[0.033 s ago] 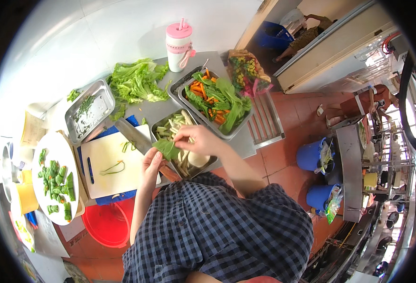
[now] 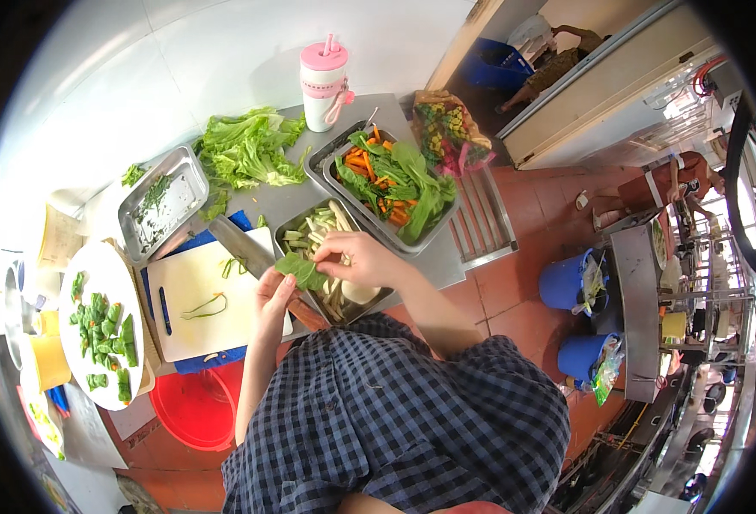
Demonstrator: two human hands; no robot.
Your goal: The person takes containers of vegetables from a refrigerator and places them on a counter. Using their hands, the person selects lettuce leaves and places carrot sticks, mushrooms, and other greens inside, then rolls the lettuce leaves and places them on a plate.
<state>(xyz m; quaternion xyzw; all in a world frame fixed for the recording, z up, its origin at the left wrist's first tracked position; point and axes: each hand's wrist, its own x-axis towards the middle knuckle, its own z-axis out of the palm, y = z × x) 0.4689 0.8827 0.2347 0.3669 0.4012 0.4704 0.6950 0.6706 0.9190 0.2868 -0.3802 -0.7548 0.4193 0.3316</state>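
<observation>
A green leaf (image 2: 299, 269) is held over the tray of pale vegetable sticks (image 2: 316, 224). My left hand (image 2: 273, 295) pinches its left edge between thumb and fingers. My right hand (image 2: 354, 259) is closed at the leaf's other side, its fingertips pressed together; whatever else it may hold is hidden. Beneath my hands, a knife (image 2: 243, 244) lies across the edge of the cutting board (image 2: 185, 336), its wooden handle partly covered. On the board are thin green stems (image 2: 203, 306). To the left, a white oval plate (image 2: 104, 267) carries several small green leaf rolls (image 2: 97, 319).
Carrot sticks and greens fill a metal tray (image 2: 446, 210) behind my right hand. Lettuce (image 2: 245, 150), a pink-lidded tumbler (image 2: 322, 86) and a tray with herb scraps (image 2: 130, 224) stand toward the wall. A red basin (image 2: 194, 415) is below the counter. Another person (image 2: 652, 190) works at the far right.
The leaf between my hands looks more curled and smaller, and my right hand has shifted slightly. The far-right person has moved a little. The trays and board stay put.
</observation>
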